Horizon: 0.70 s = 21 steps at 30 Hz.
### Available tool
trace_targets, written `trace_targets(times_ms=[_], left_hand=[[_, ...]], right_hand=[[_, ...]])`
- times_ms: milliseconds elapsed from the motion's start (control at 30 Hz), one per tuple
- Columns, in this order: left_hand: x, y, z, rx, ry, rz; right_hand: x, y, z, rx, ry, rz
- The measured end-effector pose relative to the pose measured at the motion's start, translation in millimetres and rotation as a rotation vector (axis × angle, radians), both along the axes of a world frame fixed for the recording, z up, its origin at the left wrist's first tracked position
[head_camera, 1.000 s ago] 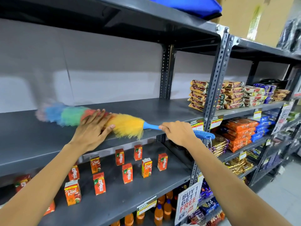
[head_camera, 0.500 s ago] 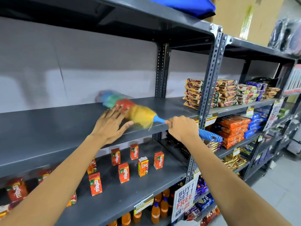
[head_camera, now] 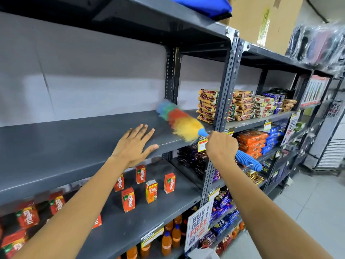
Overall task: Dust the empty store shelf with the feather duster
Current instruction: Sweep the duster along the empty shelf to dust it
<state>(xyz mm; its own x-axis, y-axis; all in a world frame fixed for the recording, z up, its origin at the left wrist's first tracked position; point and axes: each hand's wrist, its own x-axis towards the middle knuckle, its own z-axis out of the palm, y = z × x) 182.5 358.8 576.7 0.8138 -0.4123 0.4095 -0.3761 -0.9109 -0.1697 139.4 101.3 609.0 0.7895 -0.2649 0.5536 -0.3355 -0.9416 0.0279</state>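
The empty dark grey shelf [head_camera: 56,146] runs across the middle of the head view. A feather duster [head_camera: 179,121] with blue, green, red and yellow fluff lies across the shelf's right end, its tip near the back upright. My right hand [head_camera: 221,146] is shut on the duster's blue ribbed handle, which sticks out below the hand. My left hand [head_camera: 135,145] rests flat on the shelf's front part, fingers spread, left of the duster and apart from it.
A perforated steel upright [head_camera: 224,101] stands right of the duster. Stacked biscuit packs [head_camera: 242,105] fill the neighbouring bay. Small juice cartons [head_camera: 151,191] stand on the shelf below, orange bottles [head_camera: 171,238] lower still. A cardboard box [head_camera: 261,21] sits on top.
The duster has swept from the shelf's left part to its right end. My left hand has come off the feathers and lies flat on the shelf.
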Motion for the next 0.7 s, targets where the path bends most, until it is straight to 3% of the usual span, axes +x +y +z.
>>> trace_targets(times_ms=[233, 467, 700], left_hand=[[4.1, -4.2, 6.3, -0.087, 0.052, 0.014], [3.4, -18.8, 3.5, -0.090, 0.022, -0.015], [15.0, -40.1, -3.2, -0.056, 0.022, -0.035]], right_hand=[[-14.7, -3.0, 4.7, -0.001, 0.081, 0.281], [-17.0, 6.6, 15.2, -0.046, 0.068, -0.035], [-29.2, -1.0, 7.7, 0.076, 0.023, 0.034]])
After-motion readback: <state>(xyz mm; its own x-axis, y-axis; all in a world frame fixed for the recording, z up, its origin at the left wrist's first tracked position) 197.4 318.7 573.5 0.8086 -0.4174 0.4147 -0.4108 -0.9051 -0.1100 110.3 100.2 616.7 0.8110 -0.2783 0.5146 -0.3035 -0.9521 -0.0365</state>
